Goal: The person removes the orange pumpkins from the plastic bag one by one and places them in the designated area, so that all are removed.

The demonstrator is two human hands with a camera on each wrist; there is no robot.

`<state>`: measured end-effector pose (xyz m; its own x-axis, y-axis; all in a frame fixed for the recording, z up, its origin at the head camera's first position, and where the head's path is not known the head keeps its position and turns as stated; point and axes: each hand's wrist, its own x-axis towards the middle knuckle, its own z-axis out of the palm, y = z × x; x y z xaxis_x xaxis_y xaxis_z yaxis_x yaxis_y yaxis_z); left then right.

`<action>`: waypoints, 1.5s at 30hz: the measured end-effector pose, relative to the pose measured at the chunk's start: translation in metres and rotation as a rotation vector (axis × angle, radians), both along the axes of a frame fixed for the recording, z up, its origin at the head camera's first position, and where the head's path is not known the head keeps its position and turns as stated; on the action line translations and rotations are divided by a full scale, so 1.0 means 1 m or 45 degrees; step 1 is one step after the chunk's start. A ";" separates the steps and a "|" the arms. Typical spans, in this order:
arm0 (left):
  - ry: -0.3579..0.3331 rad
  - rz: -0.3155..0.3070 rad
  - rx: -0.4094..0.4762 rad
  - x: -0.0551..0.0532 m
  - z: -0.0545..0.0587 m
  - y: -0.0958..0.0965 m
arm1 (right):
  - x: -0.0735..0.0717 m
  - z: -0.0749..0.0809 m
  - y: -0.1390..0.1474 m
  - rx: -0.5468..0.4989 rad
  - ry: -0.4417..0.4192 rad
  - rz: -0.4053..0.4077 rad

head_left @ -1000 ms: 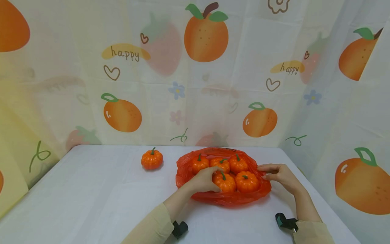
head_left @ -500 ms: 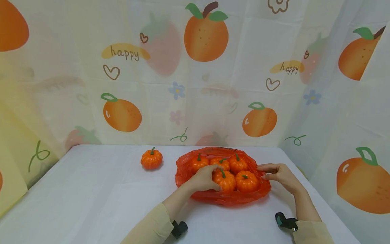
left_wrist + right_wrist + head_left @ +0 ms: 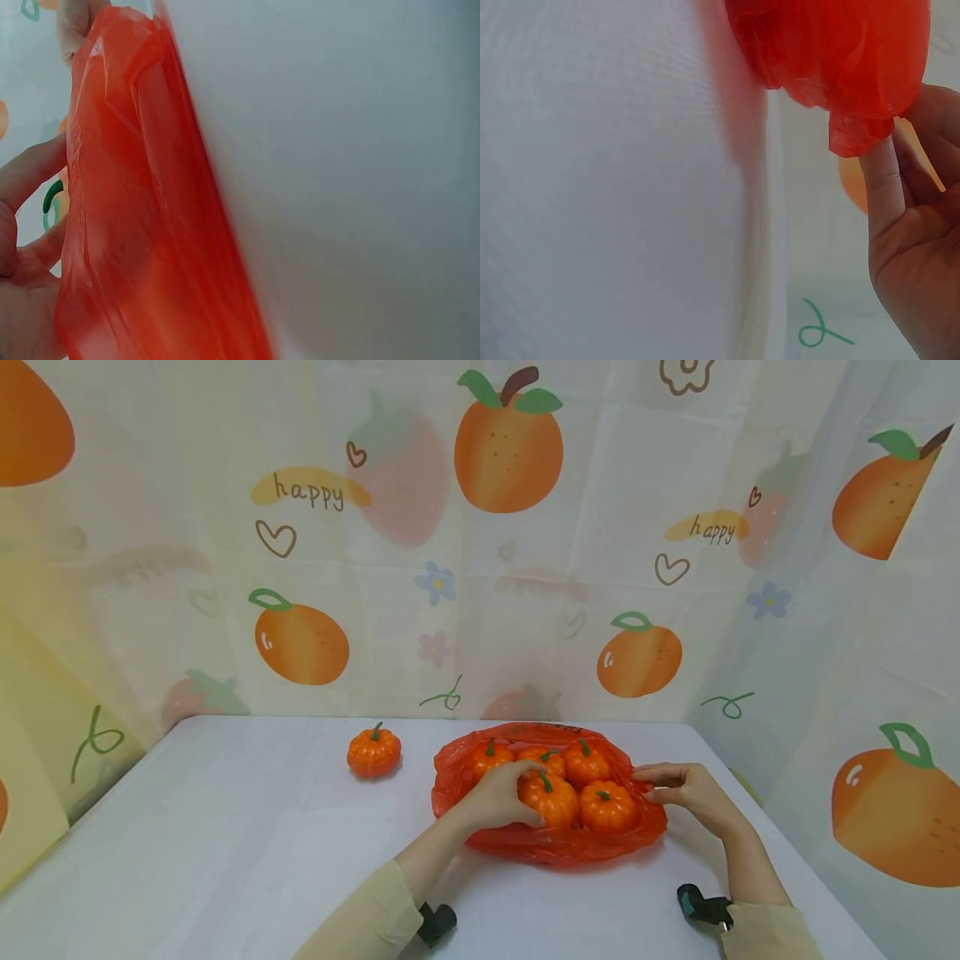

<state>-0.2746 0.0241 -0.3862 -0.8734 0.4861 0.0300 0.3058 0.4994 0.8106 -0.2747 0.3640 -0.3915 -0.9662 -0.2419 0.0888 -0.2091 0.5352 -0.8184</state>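
A red plastic bag [image 3: 555, 852] lies with its mouth spread wide and holds several small orange pumpkins with green stems. My left hand [image 3: 498, 797] reaches over the bag's near left rim and grips the front left pumpkin [image 3: 557, 806], thumb in front and fingers behind. To its right sits another pumpkin [image 3: 609, 808]. At the bag's right edge my right hand [image 3: 693, 793] pinches the plastic between thumb and fingers. The left wrist view has the bag's side [image 3: 142, 195] covering most of the held pumpkin. In the right wrist view, the thumb [image 3: 885, 180] meets a bag corner.
One more pumpkin [image 3: 373, 753] stands alone on the white table [image 3: 247, 827], left of the bag. Behind the table hangs a fruit-print curtain [image 3: 517, 610], which continues along the right side. Black wrist mounts [image 3: 437, 924] show at both sleeves.
My left hand has shifted slightly to the left, and the pumpkin in its grip has moved a little with it. The right hand and the lone pumpkin have stayed in place.
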 end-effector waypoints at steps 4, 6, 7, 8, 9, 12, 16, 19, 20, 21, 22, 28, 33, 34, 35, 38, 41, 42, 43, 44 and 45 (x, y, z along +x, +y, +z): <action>0.004 0.019 0.006 0.000 0.002 -0.001 | 0.000 0.000 0.001 0.000 -0.004 0.001; 0.000 0.034 0.014 0.000 0.003 -0.003 | 0.000 0.000 0.001 0.001 -0.004 -0.001; 0.000 0.041 0.019 0.000 0.004 -0.003 | 0.000 0.000 0.001 0.000 -0.004 -0.002; -0.001 0.048 0.025 0.000 0.005 -0.004 | 0.000 0.000 0.001 0.000 -0.003 -0.002; -0.003 0.056 0.030 0.000 0.006 -0.005 | -0.001 0.000 0.001 0.000 -0.002 -0.001; 0.007 0.072 0.033 0.001 0.009 -0.007 | -0.001 0.000 0.001 0.003 0.000 -0.001; 0.021 0.090 0.036 0.001 0.010 -0.009 | -0.001 -0.001 0.001 0.004 -0.008 0.004; 0.031 0.100 0.051 0.000 0.011 -0.011 | -0.001 0.000 0.001 0.002 -0.012 0.010; 0.035 0.103 0.057 0.000 0.011 -0.012 | -0.001 0.000 0.001 0.001 -0.012 0.011; 0.042 0.106 0.064 -0.001 0.011 -0.013 | -0.001 0.000 0.000 0.000 -0.011 0.011; 0.051 0.111 0.071 -0.001 0.012 -0.014 | -0.001 0.000 0.000 -0.001 -0.009 0.011; 0.104 0.131 0.085 -0.002 0.016 -0.019 | 0.000 0.001 0.000 -0.003 0.000 0.007; 0.126 0.147 0.106 -0.002 0.022 -0.022 | 0.000 0.001 0.001 -0.008 -0.003 0.006; 0.129 0.153 0.110 -0.002 0.024 -0.023 | 0.000 0.001 0.001 -0.009 -0.004 0.007; 0.133 0.159 0.117 -0.002 0.025 -0.024 | 0.000 0.001 0.001 -0.010 -0.005 0.009; 0.149 0.190 0.126 -0.003 0.028 -0.030 | 0.000 0.001 0.001 -0.013 -0.010 0.011; 0.159 0.237 0.139 -0.005 0.030 -0.036 | 0.000 0.001 0.000 -0.013 -0.016 0.010; 0.158 0.255 0.140 -0.006 0.031 -0.038 | 0.000 0.001 0.000 -0.013 -0.016 0.009; 0.155 0.273 0.144 -0.007 0.031 -0.041 | 0.000 0.001 0.000 -0.012 -0.016 0.008; 0.155 0.288 0.151 -0.008 0.032 -0.043 | 0.000 0.001 0.000 -0.014 -0.015 0.008; 0.156 0.300 0.154 -0.008 0.033 -0.045 | 0.000 0.001 0.000 -0.014 -0.014 0.008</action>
<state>-0.2830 -0.0212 -0.3535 -0.9480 0.2571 0.1878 0.2925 0.4703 0.8326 -0.2744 0.3643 -0.3909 -0.9657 -0.2469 0.0809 -0.2035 0.5251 -0.8263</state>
